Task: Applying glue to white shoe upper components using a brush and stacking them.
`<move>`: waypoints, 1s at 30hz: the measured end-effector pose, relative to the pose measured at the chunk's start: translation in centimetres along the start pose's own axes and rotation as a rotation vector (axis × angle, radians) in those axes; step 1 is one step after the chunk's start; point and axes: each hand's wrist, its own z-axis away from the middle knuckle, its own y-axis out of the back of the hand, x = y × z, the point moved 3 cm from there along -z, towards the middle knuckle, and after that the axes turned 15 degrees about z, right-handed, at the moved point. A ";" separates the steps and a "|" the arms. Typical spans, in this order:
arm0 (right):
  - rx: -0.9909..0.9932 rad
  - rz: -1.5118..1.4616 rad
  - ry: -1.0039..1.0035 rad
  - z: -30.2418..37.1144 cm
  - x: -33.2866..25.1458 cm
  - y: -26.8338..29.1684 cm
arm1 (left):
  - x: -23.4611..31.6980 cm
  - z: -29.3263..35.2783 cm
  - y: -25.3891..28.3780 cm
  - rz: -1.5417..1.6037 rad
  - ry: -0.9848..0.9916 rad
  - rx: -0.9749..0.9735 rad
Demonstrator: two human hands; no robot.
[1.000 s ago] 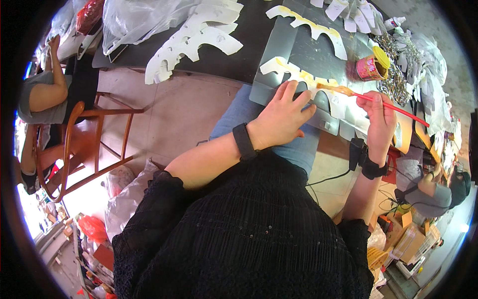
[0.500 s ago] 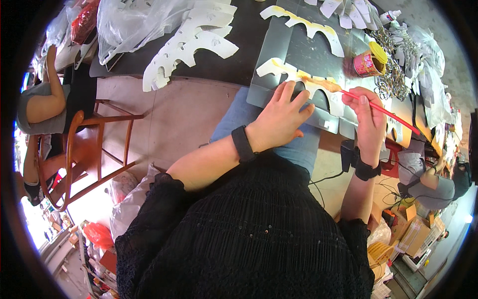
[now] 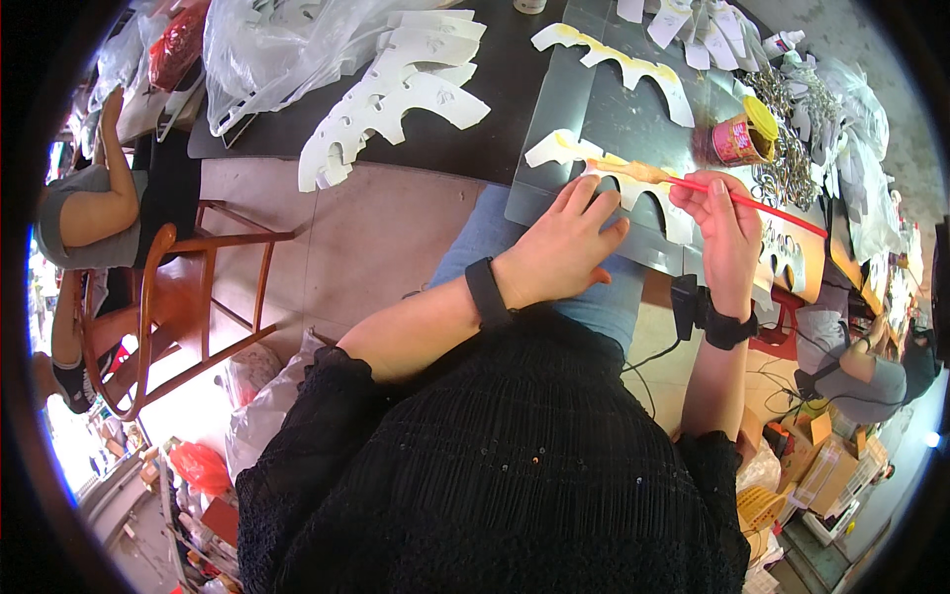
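A white scalloped cutout (image 3: pixel 677 226) with a yellowish smear along its upper edge lies on a dark glossy board (image 3: pixel 539 203). My right hand (image 3: pixel 728 238) is closed around a thin red-handled brush (image 3: pixel 782 214), held nearly level. Its tan bristles rest along the cutout's upper edge, toward the left part. Just below, my left hand (image 3: pixel 559 247) has its fingers spread, with the fingertips at the cutout's lower edge. Whether they press on it I cannot tell. Farther up the board lies a second smeared scalloped cutout (image 3: pixel 633 72).
Right of the board stands a red tub (image 3: pixel 730 142) with a yellow lid (image 3: pixel 761 118), beside a heap of shiny metal pieces (image 3: pixel 787 188). Stacked white cutouts (image 3: pixel 416 94) and a clear plastic bag (image 3: pixel 287 59) occupy the left table. A wooden chair (image 3: pixel 183 297) stands left, near another person.
The brush has slid left along the cutout's upper edge, and its handle lies flatter. My left hand keeps nearly the same place by the cutout. The whole view has shifted slightly.
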 end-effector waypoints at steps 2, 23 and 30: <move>-0.002 -0.048 -0.014 -0.5 0.3 -0.3 | -0.1 0.0 0.2 0.039 -0.007 0.006; 0.047 0.145 -0.014 -0.5 -0.4 0.3 | -0.8 0.8 1.7 -0.089 0.088 0.049; -0.003 0.090 -0.044 -0.4 0.2 0.5 | -0.8 0.7 1.9 -0.059 0.081 0.040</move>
